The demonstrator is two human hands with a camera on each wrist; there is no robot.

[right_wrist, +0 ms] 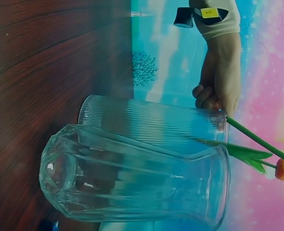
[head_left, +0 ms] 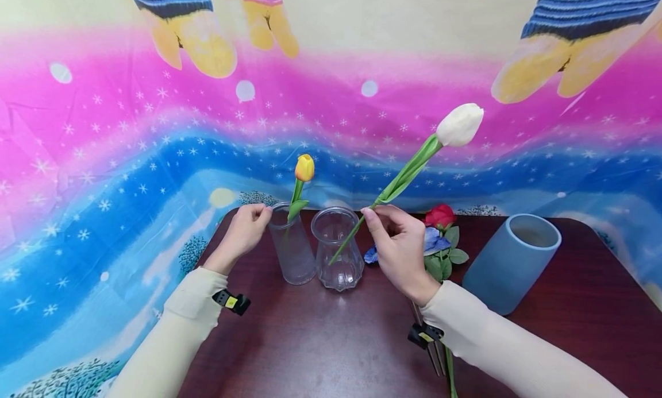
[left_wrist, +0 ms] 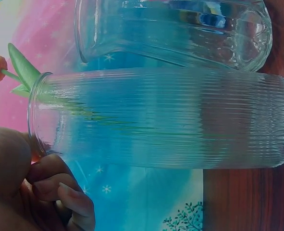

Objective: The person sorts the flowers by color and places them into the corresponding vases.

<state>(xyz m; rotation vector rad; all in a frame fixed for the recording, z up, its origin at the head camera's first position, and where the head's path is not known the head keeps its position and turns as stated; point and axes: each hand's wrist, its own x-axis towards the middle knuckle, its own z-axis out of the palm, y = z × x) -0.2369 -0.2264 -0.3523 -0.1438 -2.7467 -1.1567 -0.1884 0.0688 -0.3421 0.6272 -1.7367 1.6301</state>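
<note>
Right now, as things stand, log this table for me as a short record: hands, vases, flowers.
Left hand: pinches the rim of the ribbed glass vase
Right hand: holds the white tulip by its stem
Yellow tulip: in the ribbed glass vase, bloom above the rim
Clear fluted vase: beside the ribbed one, no flower inside
Blue vase: on the table's right side, mouth up
Red rose and blue flower: behind the right hand

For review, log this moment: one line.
left hand: pinches clear ribbed-glass cylindrical vase | right hand: holds white tulip | yellow-orange tulip: in vase
</note>
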